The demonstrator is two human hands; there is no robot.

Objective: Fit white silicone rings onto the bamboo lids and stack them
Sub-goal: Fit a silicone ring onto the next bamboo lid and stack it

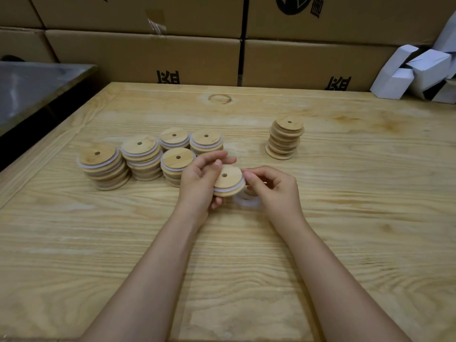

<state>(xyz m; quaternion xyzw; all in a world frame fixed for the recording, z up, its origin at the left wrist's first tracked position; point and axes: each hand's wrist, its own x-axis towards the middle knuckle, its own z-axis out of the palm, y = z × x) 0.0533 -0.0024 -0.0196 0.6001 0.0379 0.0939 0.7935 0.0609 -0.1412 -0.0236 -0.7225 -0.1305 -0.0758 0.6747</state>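
Hands are seen at frame centre: a bamboo lid (228, 178) is gripped by the left hand (198, 180), its white ring (223, 190) pinched by the right hand (275, 187).
Ringed stacks (143, 156) are set just left of the lid, nearer the left hand.

Over the wooden table (345, 218), the left hand (199, 180) grips a tilted bamboo lid (228, 178) while the right hand (274, 191) pinches the white ring (228, 190) at its right edge. A loose ring (246, 203) lies just below. Five stacks of ringed lids (143, 156) stand to the left, one stack of bare lids (285, 139) well apart on the right, cardboard boxes (148, 53) behind
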